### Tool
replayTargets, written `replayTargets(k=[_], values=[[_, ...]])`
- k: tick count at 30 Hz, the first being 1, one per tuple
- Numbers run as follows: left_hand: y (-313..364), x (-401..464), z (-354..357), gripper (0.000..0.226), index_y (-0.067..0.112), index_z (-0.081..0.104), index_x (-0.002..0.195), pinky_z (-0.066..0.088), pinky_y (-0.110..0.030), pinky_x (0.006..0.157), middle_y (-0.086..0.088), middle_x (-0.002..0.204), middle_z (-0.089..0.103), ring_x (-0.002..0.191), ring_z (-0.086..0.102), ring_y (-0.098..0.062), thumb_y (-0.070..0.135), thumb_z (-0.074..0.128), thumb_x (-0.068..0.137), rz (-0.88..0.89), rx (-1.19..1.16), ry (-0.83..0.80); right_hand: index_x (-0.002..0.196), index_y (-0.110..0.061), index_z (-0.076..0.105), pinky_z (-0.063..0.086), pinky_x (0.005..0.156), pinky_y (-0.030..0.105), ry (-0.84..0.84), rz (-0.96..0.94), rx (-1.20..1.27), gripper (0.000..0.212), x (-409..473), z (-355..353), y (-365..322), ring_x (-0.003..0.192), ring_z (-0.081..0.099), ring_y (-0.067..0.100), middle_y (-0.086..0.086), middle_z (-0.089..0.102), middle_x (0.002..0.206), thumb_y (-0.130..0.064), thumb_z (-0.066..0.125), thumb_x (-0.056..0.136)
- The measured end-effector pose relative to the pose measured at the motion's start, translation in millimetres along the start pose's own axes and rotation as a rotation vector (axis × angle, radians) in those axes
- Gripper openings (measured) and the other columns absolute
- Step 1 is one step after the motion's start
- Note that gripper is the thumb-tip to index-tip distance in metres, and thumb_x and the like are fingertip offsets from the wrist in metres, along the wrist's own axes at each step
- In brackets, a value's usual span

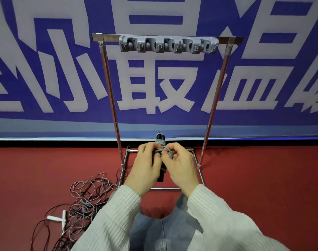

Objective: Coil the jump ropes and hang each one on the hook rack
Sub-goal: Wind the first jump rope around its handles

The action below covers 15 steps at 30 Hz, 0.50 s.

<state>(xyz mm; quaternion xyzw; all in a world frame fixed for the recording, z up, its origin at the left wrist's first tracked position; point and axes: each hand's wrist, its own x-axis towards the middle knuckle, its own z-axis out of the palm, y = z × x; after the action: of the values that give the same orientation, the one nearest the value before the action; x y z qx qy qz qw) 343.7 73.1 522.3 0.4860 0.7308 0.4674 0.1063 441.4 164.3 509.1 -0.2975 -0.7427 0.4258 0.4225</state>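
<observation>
A coiled grey jump rope (160,141) with black handles sits upright between both hands, in front of the metal stand. My left hand (145,164) grips the handles and the coil. My right hand (180,164) pinches a grey loop of the cord wrapped around the bundle. The grey hook rack (168,44) is fixed high on the stand's top bar, and nothing hangs from its hooks. A tangle of loose jump ropes (85,201), grey and dark cords with white handles (61,219), lies on the red floor at the lower left.
The metal stand (110,91) has two slanted legs and a floor frame under my hands. A blue banner with large white characters covers the wall behind. My knees in grey trousers (161,230) are at the bottom centre.
</observation>
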Motion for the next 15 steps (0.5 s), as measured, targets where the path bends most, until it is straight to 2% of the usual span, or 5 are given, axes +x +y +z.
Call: replayTargets(k=[2, 5, 7, 11, 15], values=[[-1.7, 2.8, 1.4, 0.014, 0.029, 0.056, 0.106, 0.045, -0.024, 0.087, 0.003, 0.109, 0.057, 0.099, 0.054, 0.002, 0.018, 0.048, 0.103, 0.006, -0.03, -0.009, 0.084, -0.024, 0.066, 0.039, 0.054, 0.027, 0.005, 0.007, 0.069, 0.003, -1.5, -0.7, -1.1, 0.053, 0.045, 0.005, -0.014, 0.056, 0.061, -0.026, 0.065, 0.085], [-4.9, 4.2, 7.7, 0.007, 0.026, 0.056, 0.101, 0.053, -0.038, 0.076, 0.003, 0.094, 0.068, 0.085, 0.065, -0.016, 0.023, 0.05, 0.104, -0.04, -0.074, 0.075, 0.085, -0.025, 0.068, 0.037, 0.05, 0.023, -0.018, 0.003, 0.133, 0.012, -4.9, -1.7, -3.6, 0.051, 0.04, 0.004, -0.013, 0.052, 0.056, -0.016, 0.071, 0.092], [-3.3, 4.3, 11.3, 0.008, 0.021, 0.059, 0.101, 0.055, -0.039, 0.073, 0.004, 0.088, 0.071, 0.078, 0.068, -0.015, 0.02, 0.052, 0.104, -0.073, -0.104, 0.166, 0.089, -0.027, 0.071, 0.04, 0.051, 0.023, -0.043, 0.009, 0.147, 0.011, -2.9, -2.1, -4.3, 0.052, 0.043, 0.004, -0.006, 0.056, 0.058, -0.017, 0.071, 0.094], [1.1, 9.8, 12.7, 0.008, 0.016, 0.064, 0.097, 0.056, -0.043, 0.069, 0.003, 0.081, 0.072, 0.072, 0.069, -0.019, 0.018, 0.057, 0.101, -0.129, -0.13, 0.31, 0.11, -0.023, 0.075, 0.052, 0.072, 0.022, -0.108, -0.089, 0.184, 0.019, -6.7, -6.5, -4.4, 0.083, 0.068, 0.008, -0.008, 0.07, 0.095, -0.019, 0.061, 0.098], [-2.8, 9.7, 11.0, 0.008, 0.016, 0.067, 0.097, 0.05, -0.038, 0.067, 0.007, 0.075, 0.069, 0.067, 0.064, -0.014, 0.018, 0.06, 0.099, -0.146, -0.071, 0.323, 0.12, -0.015, 0.073, 0.043, 0.064, 0.009, -0.269, -0.053, 0.162, 0.028, -6.5, -12.3, -6.0, 0.074, 0.061, -0.002, -0.012, 0.065, 0.098, -0.003, 0.056, 0.101]])
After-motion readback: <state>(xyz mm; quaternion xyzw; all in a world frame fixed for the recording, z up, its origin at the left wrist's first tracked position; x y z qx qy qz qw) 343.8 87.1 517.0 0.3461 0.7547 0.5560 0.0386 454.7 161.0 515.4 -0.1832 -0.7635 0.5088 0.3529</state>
